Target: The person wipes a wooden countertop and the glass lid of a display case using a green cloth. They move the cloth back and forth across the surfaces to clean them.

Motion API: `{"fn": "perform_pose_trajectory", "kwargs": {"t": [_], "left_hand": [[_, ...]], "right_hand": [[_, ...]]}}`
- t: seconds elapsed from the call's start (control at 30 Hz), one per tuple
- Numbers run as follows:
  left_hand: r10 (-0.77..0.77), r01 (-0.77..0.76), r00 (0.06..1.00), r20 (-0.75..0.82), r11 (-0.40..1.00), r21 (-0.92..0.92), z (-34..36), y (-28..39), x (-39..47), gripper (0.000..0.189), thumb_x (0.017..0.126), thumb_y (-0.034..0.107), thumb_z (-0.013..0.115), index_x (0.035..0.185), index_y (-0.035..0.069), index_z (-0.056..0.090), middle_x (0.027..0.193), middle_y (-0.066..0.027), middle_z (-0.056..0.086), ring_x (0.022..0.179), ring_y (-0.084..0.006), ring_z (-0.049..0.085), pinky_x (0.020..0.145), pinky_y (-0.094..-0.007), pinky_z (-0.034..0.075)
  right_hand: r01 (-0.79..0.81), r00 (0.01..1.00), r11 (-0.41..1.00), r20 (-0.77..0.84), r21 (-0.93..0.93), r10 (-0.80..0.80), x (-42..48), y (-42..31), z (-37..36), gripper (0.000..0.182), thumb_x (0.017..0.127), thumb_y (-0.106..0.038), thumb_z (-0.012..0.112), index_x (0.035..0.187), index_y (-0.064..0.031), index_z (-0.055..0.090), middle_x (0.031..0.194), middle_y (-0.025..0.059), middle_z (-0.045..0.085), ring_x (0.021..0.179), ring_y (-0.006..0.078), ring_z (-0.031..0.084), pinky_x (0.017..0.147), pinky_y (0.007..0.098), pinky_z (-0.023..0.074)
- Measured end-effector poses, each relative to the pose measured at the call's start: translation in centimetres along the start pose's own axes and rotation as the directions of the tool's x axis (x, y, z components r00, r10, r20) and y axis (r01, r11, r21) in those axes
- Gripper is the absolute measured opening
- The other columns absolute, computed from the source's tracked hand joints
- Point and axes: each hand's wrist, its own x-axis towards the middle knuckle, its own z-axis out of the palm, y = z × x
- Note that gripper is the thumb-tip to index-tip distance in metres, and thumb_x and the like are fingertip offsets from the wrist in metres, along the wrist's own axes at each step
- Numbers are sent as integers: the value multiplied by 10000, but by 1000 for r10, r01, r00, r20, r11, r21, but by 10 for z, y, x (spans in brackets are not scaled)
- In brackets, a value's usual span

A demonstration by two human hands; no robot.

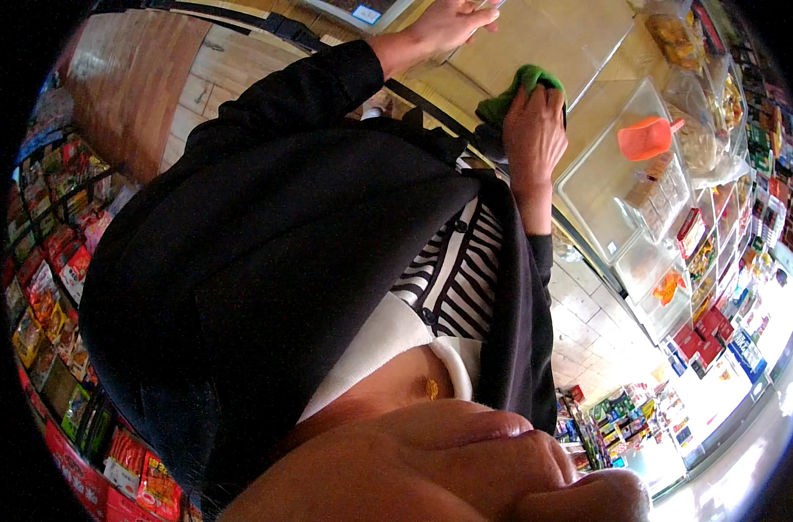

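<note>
At the top of the head view, my left hand (450,25) has its fingers bent around the edge of a clear panel or lid, partly cut off by the picture's rim. My right hand (535,137) grips a bunched green cloth (515,98), which touches the wooden-toned counter surface (507,39). Below the cloth hangs something dark, hard to make out. To the right of my right hand lies a clear plastic bin lid (592,176) with an orange scoop (646,139) on it.
Bagged snacks (703,124) stand beyond the lids at the right. More clear bins (657,280) run along the counter, with a red box (691,232) on them. Shelves of packaged goods (57,261) line the left. A tiled floor (579,307) shows beside the counter.
</note>
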Motion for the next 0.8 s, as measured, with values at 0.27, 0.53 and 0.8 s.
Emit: {"fn": "perform_pose_trajectory", "kwargs": {"t": [0.27,0.53,0.8], "left_hand": [[-79,83,996,32,987,-135,-1,4,-1,417,960,271,542,1280,15,464,1098,-74,618,887,-126,611,657,-260,465],[-31,25,999,-38,990,-139,3,5,-1,504,961,326,537,1344,23,414,1110,-81,611,883,-131,613,695,-273,466],[-40,39,999,12,999,35,-1,9,15,438,968,401,496,1227,48,518,892,-69,618,831,-149,581,734,-301,461]], "right_hand": [[14,1000,998,6,54,-15,-32,18,-5,224,881,-253,579,963,-45,594,993,146,544,868,340,609,671,435,521],[-16,997,999,-79,28,18,26,41,9,261,910,-281,532,991,-44,607,1095,172,548,952,356,596,736,462,519],[116,983,991,-150,74,-104,76,3,38,326,912,-334,491,1090,-83,599,1116,172,556,1012,374,569,805,466,496]]}}
